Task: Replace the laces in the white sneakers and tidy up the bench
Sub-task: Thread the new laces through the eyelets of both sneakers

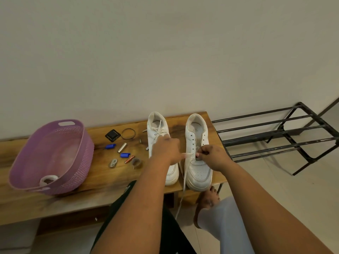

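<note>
Nearest, a white lace point(184, 173) is hanging off the bench point(102, 180) front, just left of the right sneaker point(198, 153). Over that sneaker's lower eyelets, the right hand point(213, 156) is pinching the lace tip while the left hand point(167, 151) is holding the lace just left of it. Lacing looks barely begun; next, feeding the tip through calls for fine aim. Left of this sneaker, the left sneaker point(157, 138) is sitting already laced; farther left, small clutter point(124, 154) and a purple basket point(73, 173) are waiting.

Two sneakers point(198, 153), one basket point(78, 162), two blue caps point(125, 155).
</note>
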